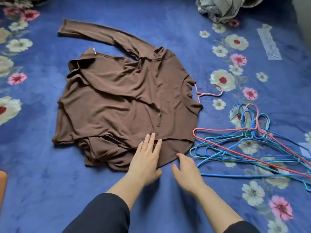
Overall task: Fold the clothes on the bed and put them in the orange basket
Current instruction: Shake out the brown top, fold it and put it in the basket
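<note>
One brown long-sleeved top point(121, 101) lies spread and wrinkled in the middle of the blue floral bed point(50, 190). One sleeve stretches toward the far left, and a pink hanger point(210, 94) protrudes from under its right edge. The left hand point(144, 162) rests flat on the near hem, fingers straight and close together. The right hand point(186, 170) meets the hem's edge with fingers bent; whether they pinch the cloth cannot be told.

Both forearms reach forward, bare below dark sleeves. The left grip point(145, 158) lies flat, fingers straight; the right grip point(186, 170) arches, fingers loosely bent.
</note>
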The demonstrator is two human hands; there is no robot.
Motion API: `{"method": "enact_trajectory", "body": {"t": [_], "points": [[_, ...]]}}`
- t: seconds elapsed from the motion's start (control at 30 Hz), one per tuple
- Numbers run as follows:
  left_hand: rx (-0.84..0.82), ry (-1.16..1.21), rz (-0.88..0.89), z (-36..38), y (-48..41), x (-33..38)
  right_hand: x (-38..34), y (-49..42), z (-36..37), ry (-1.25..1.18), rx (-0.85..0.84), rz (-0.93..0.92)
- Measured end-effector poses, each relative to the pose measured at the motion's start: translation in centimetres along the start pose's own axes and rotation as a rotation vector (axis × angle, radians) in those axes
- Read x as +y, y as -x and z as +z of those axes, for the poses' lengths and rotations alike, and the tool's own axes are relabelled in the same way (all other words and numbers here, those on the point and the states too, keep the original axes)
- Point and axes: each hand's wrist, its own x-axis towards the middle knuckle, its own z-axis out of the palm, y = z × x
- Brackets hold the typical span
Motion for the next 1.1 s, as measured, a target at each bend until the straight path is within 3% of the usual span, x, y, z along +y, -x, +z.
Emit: {"method": "enact_trajectory", "body": {"t": [0.1,0.17,0.23,0.33,0.47,0.6,0.73,0.87,0.93,1.0,1.1], "points": [[-0.029,-0.082,-0.039,0.5,-2.1,-0.8,0.4,0.1,1.9,-0.102,0.006,0.017],[0.052,-0.098,-0.014,0.5,-3.4,-1.4,0.7,-0.2,2.4,-0.22,0.083,0.055],[0.124,-0.117,0.003,-0.5,-3.8,-1.8,0.8,-0.8,2.0,-0.411,0.154,0.172],[0.044,0.002,-0.045,-1.3,-3.3,-2.8,0.3,-1.8,0.8,-0.728,0.219,0.371],[-0.087,0.257,-0.106,-1.1,-0.2,-5.2,-1.0,-2.7,0.9,-1.142,0.076,0.518],[-0.313,0.466,-0.153,-1.9,4.5,-7.7,-4.5,-2.1,1.3,-1.473,-0.068,0.485],[-0.568,0.576,-0.16,-3.0,9.0,-8.1,-8.5,-1.8,1.2,-1.566,0.014,0.469],[-0.634,0.611,-0.123,-4.4,12.3,-7.8,-10.5,-0.3,-0.6,-1.346,0.244,0.514],[-0.533,0.567,-0.102,-5.3,13.8,-6.7,-10.9,1.7,-2.1,-1.233,0.264,0.433],[-0.318,0.577,-0.132,-6.7,16.0,-5.4,-11.8,5.1,-4.2,-1.104,0.27,0.275],[-0.082,0.808,-0.25,-8.9,19.5,-3.5,-12.4,10.9,-6.9,-0.917,0.345,0.108]]}}
